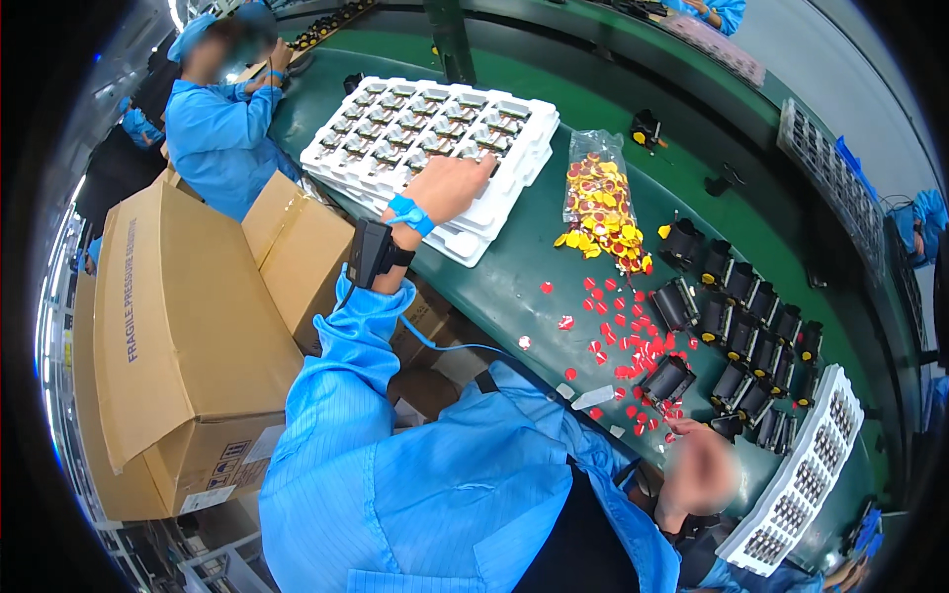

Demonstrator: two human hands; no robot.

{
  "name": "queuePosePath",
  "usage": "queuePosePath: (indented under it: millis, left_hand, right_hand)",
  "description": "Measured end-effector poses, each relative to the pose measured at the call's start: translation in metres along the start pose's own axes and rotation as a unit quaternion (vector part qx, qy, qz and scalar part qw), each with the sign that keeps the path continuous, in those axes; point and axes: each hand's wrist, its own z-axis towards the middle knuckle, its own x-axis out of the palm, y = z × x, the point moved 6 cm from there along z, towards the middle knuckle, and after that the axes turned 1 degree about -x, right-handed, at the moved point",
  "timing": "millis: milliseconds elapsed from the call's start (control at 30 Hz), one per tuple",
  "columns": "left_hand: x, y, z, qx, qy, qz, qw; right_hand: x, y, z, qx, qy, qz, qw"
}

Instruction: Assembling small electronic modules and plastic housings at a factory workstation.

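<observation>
My left hand [447, 190], with a blue wrist strap and a black device on the wrist, reaches over a stacked white tray [465, 242]. Rows of small metal parts [403, 127] sit in that tray's pockets. The fingers are bent down at the tray's right side; what lies under the fingertips is hidden. My right hand [698, 470] is low over the table's near edge, palm turned up and smeared. Its fingertips are close to scattered red discs [647, 348] and a black curved housing [669, 379]; I cannot make out anything in it.
A clear bag [596, 178] spills yellow and red discs onto the green table [465, 296]. Black housings [756, 341] stand in rows at right, beside another filled white tray [799, 474]. Open cardboard boxes [188, 326] crowd my left. A co-worker [217, 128] sits at the far left.
</observation>
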Motion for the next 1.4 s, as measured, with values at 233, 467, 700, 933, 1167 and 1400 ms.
queuePosePath:
  millis: [233, 467, 700, 933, 1167, 1400]
  left_hand:
    - [-0.004, 0.003, 0.008, 0.006, 0.033, 0.016, 0.999]
    - [-0.058, -0.008, -0.036, 0.019, -0.316, -0.156, 0.936]
    - [-0.137, -0.229, -0.093, 0.44, -0.257, -0.215, 0.833]
    - [-0.113, -0.286, -0.104, 0.539, -0.221, -0.3, 0.755]
    - [-0.079, -0.292, -0.051, 0.355, -0.012, -0.406, 0.842]
    - [-0.032, -0.326, -0.022, 0.321, 0.104, -0.298, 0.893]
  right_hand:
    - [0.004, -0.003, -0.003, 0.031, 0.009, 0.023, 0.999]
    - [0.002, -0.004, -0.012, 0.046, 0.02, 0.043, 0.998]
    - [0.056, 0.04, 0.039, 0.01, 0.348, 0.077, 0.934]
    - [0.025, 0.032, 0.017, 0.001, 0.26, 0.025, 0.965]
    - [-0.027, 0.002, -0.014, 0.138, 0.078, 0.224, 0.962]
    - [-0.049, 0.001, -0.002, 0.084, 0.03, 0.15, 0.985]
